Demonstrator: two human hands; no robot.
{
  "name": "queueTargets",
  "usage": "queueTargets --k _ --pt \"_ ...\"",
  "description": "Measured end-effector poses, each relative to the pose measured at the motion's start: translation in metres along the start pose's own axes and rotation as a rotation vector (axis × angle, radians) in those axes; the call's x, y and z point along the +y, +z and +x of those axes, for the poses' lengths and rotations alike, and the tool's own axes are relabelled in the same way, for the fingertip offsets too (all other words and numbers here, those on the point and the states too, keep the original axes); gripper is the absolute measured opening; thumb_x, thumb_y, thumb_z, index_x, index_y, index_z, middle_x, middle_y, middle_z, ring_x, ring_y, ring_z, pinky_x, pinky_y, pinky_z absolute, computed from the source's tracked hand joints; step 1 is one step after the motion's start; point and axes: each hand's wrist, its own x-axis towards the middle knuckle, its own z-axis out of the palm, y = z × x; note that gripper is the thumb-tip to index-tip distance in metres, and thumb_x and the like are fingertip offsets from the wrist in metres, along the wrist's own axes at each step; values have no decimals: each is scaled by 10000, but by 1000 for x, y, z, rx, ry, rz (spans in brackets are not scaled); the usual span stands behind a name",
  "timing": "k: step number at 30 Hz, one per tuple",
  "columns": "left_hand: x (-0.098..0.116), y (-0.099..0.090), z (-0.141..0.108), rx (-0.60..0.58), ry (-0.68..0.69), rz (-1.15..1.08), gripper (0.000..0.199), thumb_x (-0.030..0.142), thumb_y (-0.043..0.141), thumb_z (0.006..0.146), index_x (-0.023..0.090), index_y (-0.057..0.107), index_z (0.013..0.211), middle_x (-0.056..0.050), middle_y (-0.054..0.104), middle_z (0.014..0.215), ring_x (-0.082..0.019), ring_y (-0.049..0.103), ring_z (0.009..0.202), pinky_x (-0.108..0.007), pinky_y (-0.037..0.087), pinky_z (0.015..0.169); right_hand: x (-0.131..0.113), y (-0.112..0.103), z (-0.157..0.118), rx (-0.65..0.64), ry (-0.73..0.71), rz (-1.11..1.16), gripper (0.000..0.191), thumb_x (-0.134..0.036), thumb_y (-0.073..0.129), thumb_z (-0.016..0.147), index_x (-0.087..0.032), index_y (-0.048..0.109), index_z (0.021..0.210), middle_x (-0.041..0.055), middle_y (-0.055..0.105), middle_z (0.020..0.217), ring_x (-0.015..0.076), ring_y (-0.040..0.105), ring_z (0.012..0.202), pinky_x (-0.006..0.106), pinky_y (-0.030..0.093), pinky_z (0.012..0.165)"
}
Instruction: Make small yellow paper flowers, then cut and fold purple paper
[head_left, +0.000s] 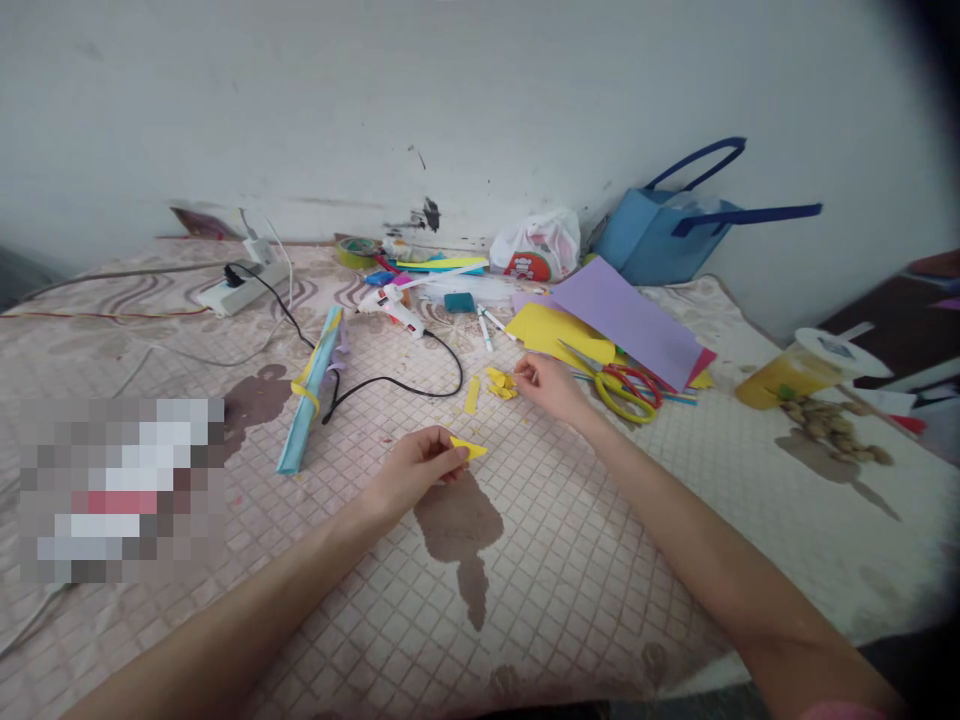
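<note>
My left hand (424, 462) is closed in a pinch on a small pointed piece of yellow paper (468, 449), held above the patterned tablecloth. Farther off, my right hand (551, 385) has its fingers curled together at the right edge of a small heap of yellow paper pieces (500, 382). What those fingertips hold, if anything, is too small to make out. Left of the heap lies a short yellow paper strip (472, 394). Scissors (626, 388) with red and yellow-green handles rest to the right of my right hand.
Purple paper (630, 315) overlaps yellow sheets (559, 332) behind the scissors. A white glue gun (394, 308) trails a black cord leftward. The rolled blue paper (309, 400) lies left. At right stand a cup of orange drink (780, 375) and a peanut pile (832, 427).
</note>
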Motion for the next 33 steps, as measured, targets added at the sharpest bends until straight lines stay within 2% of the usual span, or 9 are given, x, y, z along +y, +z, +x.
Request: queueTargets --k 5,11,21,28,33 --pt "2 1 -2 6 2 -3 241 345 679 721 156 531 698 16 608 634 -88 537 590 -222 432 613 2 0 7 -46 33 71 65 -228 596 718 -182 571 679 -2 615 643 136 533 591 250 386 569" --pt "4 1 -2 9 3 -1 247 355 683 715 157 536 697 13 608 641 -92 543 592 -226 438 617 12 -8 21 -10 112 134 135 -309 559 749 -181 574 707 16 632 690 137 543 623 250 414 576" --pt "0 0 -1 5 6 -18 269 363 689 705 153 521 706 14 598 634 -88 530 581 -222 428 606 21 6 44 -55 93 83 82 -246 611 695 -176 595 656 3 629 640 129 528 597 237 384 564" --pt "0 0 -1 0 7 -24 265 362 689 711 155 522 712 15 599 633 -87 530 582 -219 429 603 7 -12 27 17 60 61 64 -230 560 738 -179 585 710 23 643 714 144 539 637 261 401 615" --pt "2 1 -2 10 12 3 251 358 681 718 157 531 701 13 603 635 -89 536 583 -221 434 607 -2 -15 -1 -85 16 96 101 -260 542 768 -182 591 727 10 637 701 134 536 600 252 402 578"
